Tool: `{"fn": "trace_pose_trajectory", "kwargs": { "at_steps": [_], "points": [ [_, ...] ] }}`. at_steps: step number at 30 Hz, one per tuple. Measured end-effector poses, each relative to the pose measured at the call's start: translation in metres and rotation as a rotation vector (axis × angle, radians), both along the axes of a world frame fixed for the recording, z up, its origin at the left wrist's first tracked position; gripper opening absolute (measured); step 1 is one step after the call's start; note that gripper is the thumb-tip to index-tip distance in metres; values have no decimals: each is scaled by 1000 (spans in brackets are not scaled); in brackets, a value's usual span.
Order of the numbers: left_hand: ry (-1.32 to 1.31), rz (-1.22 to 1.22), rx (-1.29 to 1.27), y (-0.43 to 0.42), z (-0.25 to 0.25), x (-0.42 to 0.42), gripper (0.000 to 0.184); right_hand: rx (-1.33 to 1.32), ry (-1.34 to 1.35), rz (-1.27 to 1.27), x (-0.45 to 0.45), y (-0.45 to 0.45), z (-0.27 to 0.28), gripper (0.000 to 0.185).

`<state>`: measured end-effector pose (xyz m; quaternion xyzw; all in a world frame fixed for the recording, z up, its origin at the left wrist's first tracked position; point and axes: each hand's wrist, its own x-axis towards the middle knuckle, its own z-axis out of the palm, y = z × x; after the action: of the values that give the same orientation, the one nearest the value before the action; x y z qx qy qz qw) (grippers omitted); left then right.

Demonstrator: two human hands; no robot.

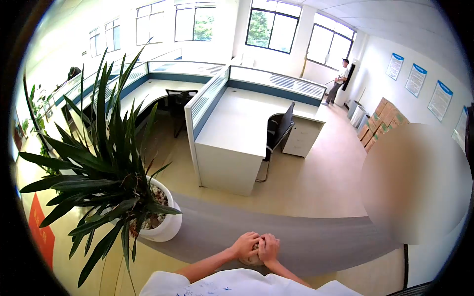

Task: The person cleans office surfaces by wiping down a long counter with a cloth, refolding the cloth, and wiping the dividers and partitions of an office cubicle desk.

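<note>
On the near edge of a curved grey countertop (306, 241), my left hand (244, 245) and my right hand (269, 247) lie side by side. Their fingers are curled over a small beige bundle (253, 260) that may be cloth; most of it is hidden under them. Both hands are closed on it, and their fingertips nearly touch. To the left on the same counter stands a white pot (170, 224) with pebbles and a long-leaved green plant (111, 172).
Beyond the counter are white desks (232, 123) with partitions and a black chair (281, 128). A person (338, 81) holding a long stick stands at the back right, near stacked cardboard boxes (382, 123). A large blurred patch covers the right side. A red sign (41, 229) is at lower left.
</note>
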<state>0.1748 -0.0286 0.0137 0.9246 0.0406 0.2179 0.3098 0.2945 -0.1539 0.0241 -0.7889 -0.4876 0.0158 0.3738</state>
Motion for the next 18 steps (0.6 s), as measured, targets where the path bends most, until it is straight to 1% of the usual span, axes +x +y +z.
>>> {"fn": "trace_pose_trajectory", "kwargs": {
  "at_steps": [1,3,5,8,11,13,15,18],
  "points": [
    [44,-3,-11,15,-5,12,43,60,94,-26,11,15,-10,26],
    [-100,9,16,47,-8,40,41,104,56,-60,33,47,-17,28],
    [-139,-8,26,74,-8,67,42,105,-11,-99,59,77,-30,28],
    [-14,12,-14,91,0,83,43,22,123,-124,74,96,-12,26],
    [-89,58,156,73,5,60,43,179,-75,-51,52,78,-7,22],
    [-259,115,313,49,3,35,44,297,-199,69,29,52,5,24],
    [-240,152,300,16,-2,6,44,215,-179,149,8,17,12,30],
    [-137,117,136,-18,4,-23,42,164,-83,142,-17,-16,6,27]
  ]
}}
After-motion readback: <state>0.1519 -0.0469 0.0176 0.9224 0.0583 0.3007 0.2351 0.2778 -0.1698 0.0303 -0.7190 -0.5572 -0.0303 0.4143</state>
